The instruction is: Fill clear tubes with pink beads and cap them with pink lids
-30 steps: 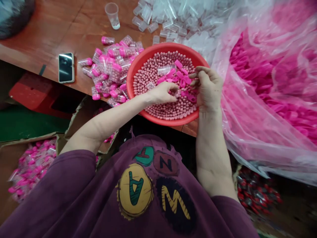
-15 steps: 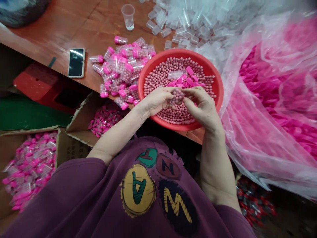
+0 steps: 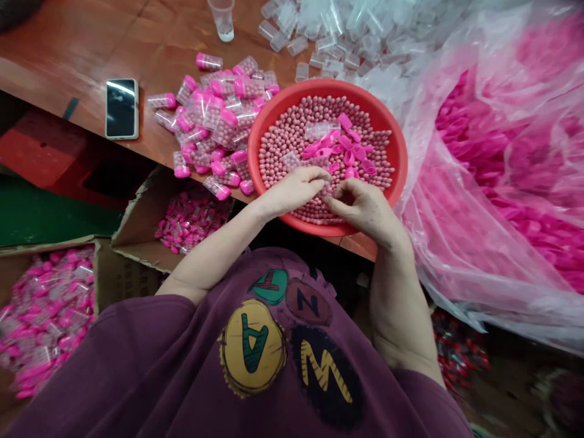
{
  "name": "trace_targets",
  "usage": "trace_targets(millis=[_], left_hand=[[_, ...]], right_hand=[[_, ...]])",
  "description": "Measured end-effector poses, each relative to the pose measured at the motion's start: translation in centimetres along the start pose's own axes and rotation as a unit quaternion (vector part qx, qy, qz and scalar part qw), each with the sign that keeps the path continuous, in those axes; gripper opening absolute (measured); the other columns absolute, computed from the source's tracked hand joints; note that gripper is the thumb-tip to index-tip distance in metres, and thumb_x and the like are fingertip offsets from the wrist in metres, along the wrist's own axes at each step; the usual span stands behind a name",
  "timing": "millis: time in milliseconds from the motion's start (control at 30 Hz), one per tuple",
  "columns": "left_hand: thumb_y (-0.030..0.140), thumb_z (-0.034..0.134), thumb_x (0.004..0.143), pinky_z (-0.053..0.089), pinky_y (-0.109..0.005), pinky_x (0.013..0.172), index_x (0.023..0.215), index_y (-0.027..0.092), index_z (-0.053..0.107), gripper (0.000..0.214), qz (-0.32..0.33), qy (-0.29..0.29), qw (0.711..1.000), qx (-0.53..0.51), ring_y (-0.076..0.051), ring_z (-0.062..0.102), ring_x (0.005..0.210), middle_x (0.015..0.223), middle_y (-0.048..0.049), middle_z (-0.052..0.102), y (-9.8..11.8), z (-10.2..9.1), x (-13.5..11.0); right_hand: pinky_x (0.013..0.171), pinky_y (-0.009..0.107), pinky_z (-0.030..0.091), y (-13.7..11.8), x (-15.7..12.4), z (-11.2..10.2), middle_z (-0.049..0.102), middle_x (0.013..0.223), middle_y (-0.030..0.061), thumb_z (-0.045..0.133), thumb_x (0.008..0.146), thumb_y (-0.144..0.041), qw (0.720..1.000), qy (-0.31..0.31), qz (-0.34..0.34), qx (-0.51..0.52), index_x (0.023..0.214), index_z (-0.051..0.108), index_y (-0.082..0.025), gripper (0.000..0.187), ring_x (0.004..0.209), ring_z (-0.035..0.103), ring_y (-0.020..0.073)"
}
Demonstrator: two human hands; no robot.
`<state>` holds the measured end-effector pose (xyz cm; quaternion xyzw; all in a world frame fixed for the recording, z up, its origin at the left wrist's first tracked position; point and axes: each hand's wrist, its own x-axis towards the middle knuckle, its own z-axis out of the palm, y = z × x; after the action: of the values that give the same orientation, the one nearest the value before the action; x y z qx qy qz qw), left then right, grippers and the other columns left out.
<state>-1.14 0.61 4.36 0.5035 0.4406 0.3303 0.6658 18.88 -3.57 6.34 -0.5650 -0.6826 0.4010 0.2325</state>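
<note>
My left hand (image 3: 298, 187) is closed over the near side of the red basin (image 3: 399, 158), its fingers round a clear tube of pink beads (image 3: 325, 187) that they mostly cover. Close by on the right, my right hand (image 3: 367, 207) has thumb and forefinger pinched at the tube's side; whatever lies between those fingertips is hidden. Beneath both hands the basin holds many round pink beads (image 3: 285, 137). On the beads lie several bright pink caps (image 3: 353, 146) and a clear tube (image 3: 322, 129).
Filled pink-capped tubes (image 3: 210, 115) are heaped left of the basin, beside a phone (image 3: 121, 109). Clear tubes (image 3: 337, 36) pile up behind. A plastic bag of pink caps (image 3: 493, 152) stands right. Cardboard boxes (image 3: 121, 267) sit lower left; a plastic cup (image 3: 223, 21) stands at the back.
The view has shifted slightly, so the table things sit further left and higher. My left fingers have closed further over the bead-filled tube, and my right fingertips have come together lower beside it.
</note>
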Motion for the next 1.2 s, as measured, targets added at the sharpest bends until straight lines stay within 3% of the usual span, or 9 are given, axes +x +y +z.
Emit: trace_targets(millis=[133,233,467,533,667,833,967,1100,1200], left_hand=[[0.011,0.063,0.098,0.051,-0.025,0.076,0.101,0.013,0.080,0.018,-0.067,-0.009,0.990,-0.120,-0.012,0.064,0.077,0.088,-0.0010,0.075,0.4,-0.5,-0.2],[0.018,0.065,0.100,0.054,-0.024,0.073,0.116,0.015,0.079,0.022,-0.087,0.001,0.969,-0.233,-0.014,0.073,0.082,0.097,-0.0039,0.080,0.8,-1.1,-0.3],[0.033,0.067,0.106,0.066,-0.028,0.085,0.128,0.018,0.078,0.028,-0.091,0.039,0.948,-0.301,-0.018,0.082,0.097,0.101,-0.0040,0.085,0.8,-1.1,-0.3],[0.027,0.068,0.103,0.065,-0.029,0.089,0.126,0.018,0.077,0.026,-0.084,0.035,0.946,-0.309,-0.018,0.082,0.099,0.101,-0.0038,0.085,0.6,-1.1,-0.3],[0.014,0.067,0.093,0.063,-0.031,0.091,0.123,0.017,0.075,0.031,-0.080,0.036,0.944,-0.319,-0.017,0.079,0.094,0.097,-0.0024,0.082,0.4,-1.1,0.0],[0.015,0.068,0.090,0.058,-0.027,0.082,0.114,0.018,0.072,0.024,-0.074,0.053,0.939,-0.331,-0.015,0.075,0.086,0.094,-0.0019,0.080,0.4,-1.0,0.2],[0.010,0.063,0.085,0.056,-0.026,0.081,0.112,0.019,0.069,0.029,-0.060,0.069,0.938,-0.334,-0.015,0.075,0.087,0.089,0.0003,0.075,0.4,-0.9,0.2],[0.002,0.058,0.071,0.059,-0.029,0.088,0.115,0.019,0.067,0.048,-0.063,0.057,0.940,-0.331,-0.018,0.080,0.095,0.088,0.0012,0.075,0.6,-0.9,0.2],[-0.002,0.055,0.064,0.061,-0.035,0.103,0.119,0.017,0.067,0.059,-0.071,0.026,0.934,-0.348,-0.019,0.083,0.103,0.095,-0.0015,0.081,0.9,-1.0,0.2]], right_hand=[[0.079,0.038,0.053,1.6,-0.2,-2.1,0.077,0.088,0.0033,0.072,0.095,-0.030,0.990,0.096,0.011,-0.098,0.092,0.070,-0.024,0.006,0.078,0.067,0.0213],[0.089,0.042,0.060,2.4,0.3,-3.3,0.084,0.102,0.0090,0.064,0.097,-0.023,0.965,0.187,0.023,-0.181,0.103,0.077,-0.023,0.014,0.091,0.076,0.0274],[0.118,0.059,0.058,1.8,2.8,-1.1,0.078,0.139,0.0290,0.060,0.109,-0.030,0.904,0.072,0.082,-0.413,0.132,0.078,-0.008,0.037,0.135,0.072,0.0450],[0.118,0.062,0.058,2.7,3.2,-0.7,0.079,0.136,0.0277,0.060,0.108,-0.028,0.908,0.081,0.077,-0.403,0.131,0.078,-0.010,0.034,0.132,0.072,0.0448],[0.110,0.061,0.060,5.5,3.0,-1.2,0.082,0.113,0.0167,0.068,0.099,-0.029,0.953,0.132,-0.011,-0.273,0.119,0.078,-0.022,0.023,0.110,0.075,0.0384],[0.112,0.067,0.056,6.0,3.3,-1.2,0.078,0.120,0.0181,0.067,0.099,-0.030,0.940,0.195,-0.036,-0.279,0.116,0.076,-0.022,0.021,0.118,0.071,0.0418],[0.116,0.066,0.054,4.4,5.7,0.2,0.078,0.130,0.0218,0.069,0.103,-0.029,0.936,0.170,-0.030,-0.306,0.122,0.075,-0.019,0.023,0.127,0.069,0.0437],[0.118,0.071,0.052,4.8,7.9,0.8,0.080,0.126,0.0230,0.065,0.103,-0.023,0.940,0.130,-0.038,-0.312,0.117,0.075,-0.018,0.019,0.129,0.068,0.0452],[0.116,0.068,0.056,5.8,8.0,0.3,0.081,0.124,0.0201,0.064,0.107,-0.034,0.951,0.182,-0.075,-0.236,0.120,0.078,-0.022,0.023,0.123,0.072,0.0414]])
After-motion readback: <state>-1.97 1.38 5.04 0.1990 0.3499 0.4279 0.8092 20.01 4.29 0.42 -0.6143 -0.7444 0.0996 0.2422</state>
